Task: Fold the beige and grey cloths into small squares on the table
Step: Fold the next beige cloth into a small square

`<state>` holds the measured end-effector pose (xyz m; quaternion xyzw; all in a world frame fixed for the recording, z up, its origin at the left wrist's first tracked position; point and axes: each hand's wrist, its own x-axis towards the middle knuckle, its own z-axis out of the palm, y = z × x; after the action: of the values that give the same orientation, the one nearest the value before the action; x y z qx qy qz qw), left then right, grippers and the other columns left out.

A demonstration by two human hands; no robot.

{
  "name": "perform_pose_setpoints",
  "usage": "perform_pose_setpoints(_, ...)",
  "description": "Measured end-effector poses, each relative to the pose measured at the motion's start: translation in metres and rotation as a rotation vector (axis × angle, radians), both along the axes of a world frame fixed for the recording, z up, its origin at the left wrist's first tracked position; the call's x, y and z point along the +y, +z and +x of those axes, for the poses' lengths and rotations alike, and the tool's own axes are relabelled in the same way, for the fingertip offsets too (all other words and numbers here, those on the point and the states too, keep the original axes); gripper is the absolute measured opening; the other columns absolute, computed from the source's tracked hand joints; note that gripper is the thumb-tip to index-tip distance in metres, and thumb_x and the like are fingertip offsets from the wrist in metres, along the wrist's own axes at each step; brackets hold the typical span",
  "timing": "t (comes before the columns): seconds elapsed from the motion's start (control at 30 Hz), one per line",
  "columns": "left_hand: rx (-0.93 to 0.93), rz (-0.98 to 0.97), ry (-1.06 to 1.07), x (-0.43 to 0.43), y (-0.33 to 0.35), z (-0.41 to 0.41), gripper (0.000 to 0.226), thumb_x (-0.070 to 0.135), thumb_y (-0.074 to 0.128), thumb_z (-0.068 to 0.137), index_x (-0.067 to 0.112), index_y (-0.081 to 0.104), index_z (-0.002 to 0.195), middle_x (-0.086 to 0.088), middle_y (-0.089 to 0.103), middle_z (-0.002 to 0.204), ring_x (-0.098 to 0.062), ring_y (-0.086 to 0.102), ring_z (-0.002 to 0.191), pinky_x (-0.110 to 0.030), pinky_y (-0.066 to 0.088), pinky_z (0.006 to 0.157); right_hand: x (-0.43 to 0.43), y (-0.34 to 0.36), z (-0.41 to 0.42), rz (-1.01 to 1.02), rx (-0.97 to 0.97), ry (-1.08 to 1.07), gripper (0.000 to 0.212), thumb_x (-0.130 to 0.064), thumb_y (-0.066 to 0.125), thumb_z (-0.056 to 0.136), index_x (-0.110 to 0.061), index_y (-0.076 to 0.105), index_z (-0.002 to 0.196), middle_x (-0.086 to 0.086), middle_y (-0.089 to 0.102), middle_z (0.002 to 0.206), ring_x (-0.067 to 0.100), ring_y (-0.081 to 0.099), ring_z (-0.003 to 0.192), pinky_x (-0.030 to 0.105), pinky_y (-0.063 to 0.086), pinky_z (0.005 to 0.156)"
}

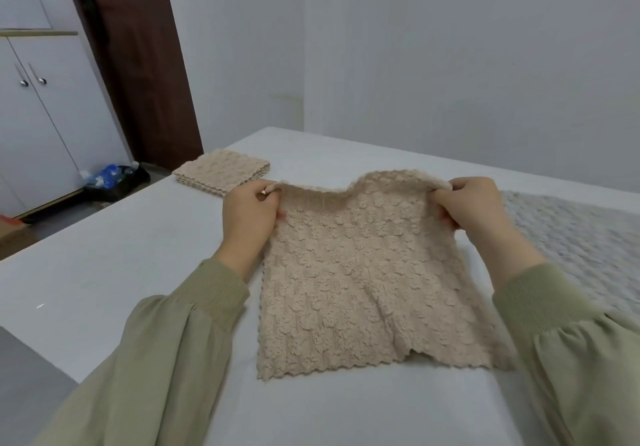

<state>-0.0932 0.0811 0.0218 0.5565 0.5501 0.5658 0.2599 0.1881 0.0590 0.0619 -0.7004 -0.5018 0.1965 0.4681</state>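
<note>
**Q:** Where is the beige cloth point(363, 283) lying with respect to the hands?

**A:** It is lying between them. The left hand point(251, 217) is pinching the beige cloth's far left corner, with the thumb and curled fingers closing on the fabric. The right hand point(474, 210) is gripping its far right corner in the same way. Both are holding that far edge lifted, so it is sagging in the middle. The near part of the beige cloth is resting on the white table point(104, 272) beneath it.

**Q:** How is the beige cloth looking?

**A:** It is showing a bumpy, bubble-like texture and a scalloped near hem. A small step is breaking that hem right of its middle, where one layer seems to be overlapping another. Whether the cloth is doubled throughout cannot be told.

**Q:** How many of each thing are appearing?

**A:**
- Two hands are appearing, each coming out of an olive-green sleeve point(156, 359).
- One beige cloth is being held.
- One folded pile point(223, 172) of the same beige fabric is sitting beyond the beige cloth's far left corner, apart from it. Several wavy edges are showing, but their number cannot be told.
- One grey cloth point(575, 238) is lying spread flat just right of the beige cloth.
</note>
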Motion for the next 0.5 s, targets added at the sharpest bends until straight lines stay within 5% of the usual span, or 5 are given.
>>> perform_pose_setpoints(0.1,-0.150,-0.023,-0.105,-0.001,0.005,0.003,0.021,0.009,0.053,0.093,0.020,0.069,0.100,-0.002,0.072,0.095,-0.010,0.068,0.081,-0.024,0.053,0.072,0.000,-0.001,-0.009,0.155,0.194,-0.018,0.020,0.005,0.044,0.081,0.000,0.063,0.083,0.016,0.069,0.073,0.025,0.068,0.058,0.035,0.057,0.055)
perform_pose_setpoints(0.17,-0.191,-0.004,-0.182,0.001,0.007,0.002,0.023,0.014,0.055,0.093,0.023,0.066,0.112,0.010,0.066,0.110,-0.008,0.061,0.106,-0.025,0.047,0.092,0.000,-0.002,-0.013,0.248,0.165,-0.041,0.022,0.001,0.043,0.083,-0.003,0.063,0.094,0.020,0.066,0.083,0.032,0.064,0.066,0.040,0.055,0.061)
perform_pose_setpoints(0.33,-0.390,-0.145,-0.220,-0.008,0.005,0.002,0.020,0.026,0.062,0.090,0.014,0.071,0.103,0.004,0.070,0.106,-0.011,0.063,0.103,-0.030,0.049,0.095,-0.009,-0.018,-0.021,0.163,0.248,-0.005,0.028,-0.027,0.037,0.094,-0.015,0.062,0.098,0.006,0.064,0.097,0.023,0.061,0.092,0.045,0.049,0.089)
perform_pose_setpoints(0.43,-0.428,-0.191,-0.201,-0.019,0.006,0.009,0.011,0.017,0.065,0.088,0.010,0.073,0.091,0.001,0.072,0.093,-0.014,0.067,0.090,-0.029,0.055,0.084,-0.021,-0.024,-0.020,0.163,0.272,-0.041,0.033,-0.035,0.041,0.096,-0.014,0.065,0.089,-0.002,0.057,0.073,0.011,0.051,0.064,0.030,0.044,0.065)
perform_pose_setpoints(0.5,-0.433,-0.200,-0.187,-0.026,0.005,0.012,0.009,0.006,0.065,0.087,0.010,0.073,0.085,-0.009,0.071,0.097,-0.018,0.067,0.084,-0.034,0.057,0.081,-0.027,-0.027,-0.016,0.223,0.278,-0.070,0.017,-0.020,0.050,0.092,-0.013,0.065,0.086,0.003,0.058,0.071,0.013,0.048,0.056,0.027,0.041,0.054)
